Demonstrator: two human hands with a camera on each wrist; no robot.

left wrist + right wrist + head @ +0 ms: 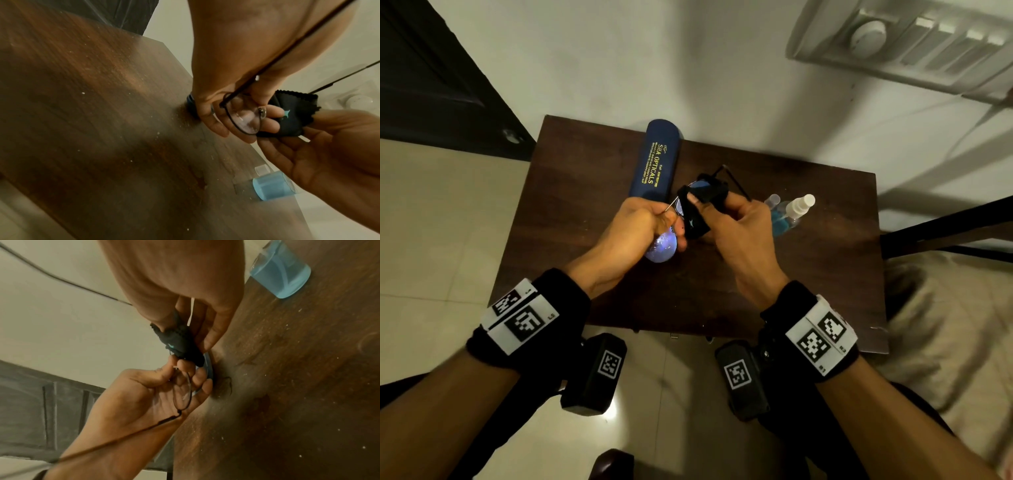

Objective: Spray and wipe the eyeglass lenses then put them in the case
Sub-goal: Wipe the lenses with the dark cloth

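Observation:
Thin black-framed eyeglasses (663, 248) are held above the brown table (801, 284). My left hand (671, 219) pinches the frame near the bridge, and one lens (244, 117) lies across its fingers. My right hand (709, 205) pinches a black cleaning cloth (697, 209) folded over the other lens, which is mostly hidden. The temple arms (738, 183) stick out toward the wall. A closed navy case (654, 161) with gold lettering lies just beyond my hands. To the right of my right hand, a spray bottle (789, 214) of blue liquid lies on its side.
A clear cap (772, 200) lies beside the bottle. The small table stands against a white wall holding a switch panel (904, 44). A dark door (431, 78) is at the left, and beige fabric (945, 325) and a dark bar (945, 229) are at the right.

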